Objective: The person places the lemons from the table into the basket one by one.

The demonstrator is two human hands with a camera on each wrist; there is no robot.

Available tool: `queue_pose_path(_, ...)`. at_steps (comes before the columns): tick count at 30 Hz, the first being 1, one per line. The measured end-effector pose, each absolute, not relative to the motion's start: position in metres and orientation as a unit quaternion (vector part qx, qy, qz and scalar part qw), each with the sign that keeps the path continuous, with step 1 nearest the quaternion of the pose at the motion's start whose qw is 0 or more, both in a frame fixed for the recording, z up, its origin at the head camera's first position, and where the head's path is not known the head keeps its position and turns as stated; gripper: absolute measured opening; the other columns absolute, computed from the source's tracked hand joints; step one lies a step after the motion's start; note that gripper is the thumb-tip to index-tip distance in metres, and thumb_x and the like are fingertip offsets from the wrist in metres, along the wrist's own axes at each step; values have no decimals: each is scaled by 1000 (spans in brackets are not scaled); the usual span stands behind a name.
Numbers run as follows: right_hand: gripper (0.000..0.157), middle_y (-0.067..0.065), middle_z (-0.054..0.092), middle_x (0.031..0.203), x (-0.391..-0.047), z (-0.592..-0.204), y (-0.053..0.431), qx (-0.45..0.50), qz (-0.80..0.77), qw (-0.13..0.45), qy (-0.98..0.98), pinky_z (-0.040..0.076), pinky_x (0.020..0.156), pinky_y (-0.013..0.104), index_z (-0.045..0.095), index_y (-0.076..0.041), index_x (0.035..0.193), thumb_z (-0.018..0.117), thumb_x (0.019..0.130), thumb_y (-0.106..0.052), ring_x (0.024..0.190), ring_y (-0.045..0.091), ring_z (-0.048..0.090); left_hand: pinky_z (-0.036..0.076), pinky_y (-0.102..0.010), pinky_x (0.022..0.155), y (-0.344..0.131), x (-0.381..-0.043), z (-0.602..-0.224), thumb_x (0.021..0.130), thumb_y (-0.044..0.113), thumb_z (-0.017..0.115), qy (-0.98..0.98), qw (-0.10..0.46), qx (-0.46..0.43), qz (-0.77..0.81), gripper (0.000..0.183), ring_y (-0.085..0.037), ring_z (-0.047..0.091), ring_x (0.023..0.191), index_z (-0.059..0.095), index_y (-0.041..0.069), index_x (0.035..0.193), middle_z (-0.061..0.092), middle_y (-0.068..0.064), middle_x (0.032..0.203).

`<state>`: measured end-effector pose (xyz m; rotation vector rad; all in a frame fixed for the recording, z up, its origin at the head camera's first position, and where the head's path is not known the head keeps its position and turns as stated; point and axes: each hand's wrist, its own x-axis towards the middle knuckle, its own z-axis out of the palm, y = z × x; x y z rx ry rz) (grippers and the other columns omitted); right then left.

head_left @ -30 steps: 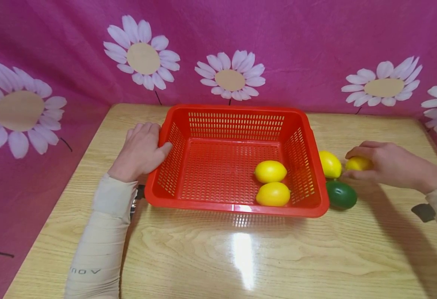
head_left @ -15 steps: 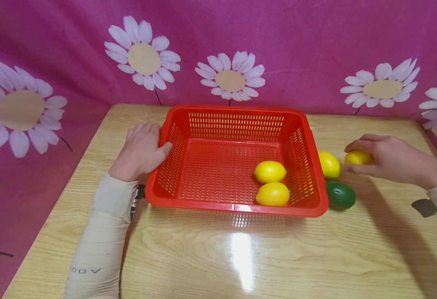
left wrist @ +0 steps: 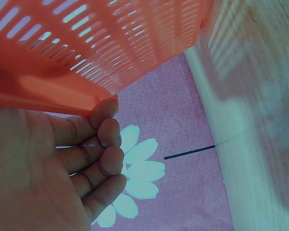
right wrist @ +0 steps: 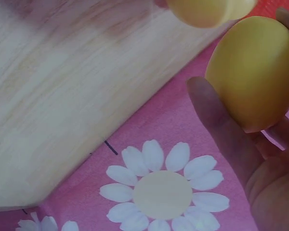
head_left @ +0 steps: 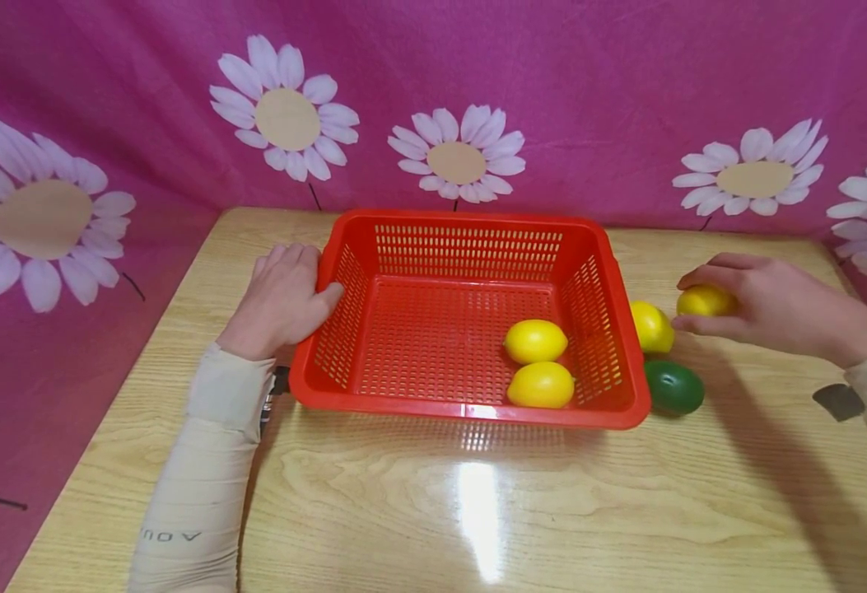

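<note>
My left hand [head_left: 281, 296] holds the left rim of a red plastic basket [head_left: 470, 412], thumb over the edge and fingers outside, as the left wrist view also shows. Inside the basket, at its right end, two lemons [head_left: 540, 385] lie side by side. Right of the basket, my right hand [head_left: 759, 305] grips another lemon [head_left: 706, 301] between thumb and fingers. The right wrist view shows this lemon [right wrist: 255, 72] up close. Against the basket's right wall rest a further lemon [head_left: 651, 328] and a dark green, smooth oval fruit [head_left: 674, 388].
Everything stands on a light wood-grain table [head_left: 374, 511]. Behind it and at the sides hangs a magenta cloth [head_left: 589, 99] with large white daisies. A small dark patch [head_left: 838, 402] shows by the right sleeve.
My right hand has moved up and slightly left, taking the gripped lemon with it. The left hand, the basket and the other fruit stay in place.
</note>
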<state>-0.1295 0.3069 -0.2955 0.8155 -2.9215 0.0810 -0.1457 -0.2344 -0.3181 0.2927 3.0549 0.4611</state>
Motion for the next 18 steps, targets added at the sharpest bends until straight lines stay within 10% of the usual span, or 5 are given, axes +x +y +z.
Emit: queue_pose_path(18,48,-5,70,90,-137,-287,297,346,37,120,-930,40,63,12,75,-14,100,97,60,-33,72,4,53,35,-46,88,-235,-147,-320,97,31,52,983,12,97,153,35,-33,45,100,54,-1,111,55,-16,100)
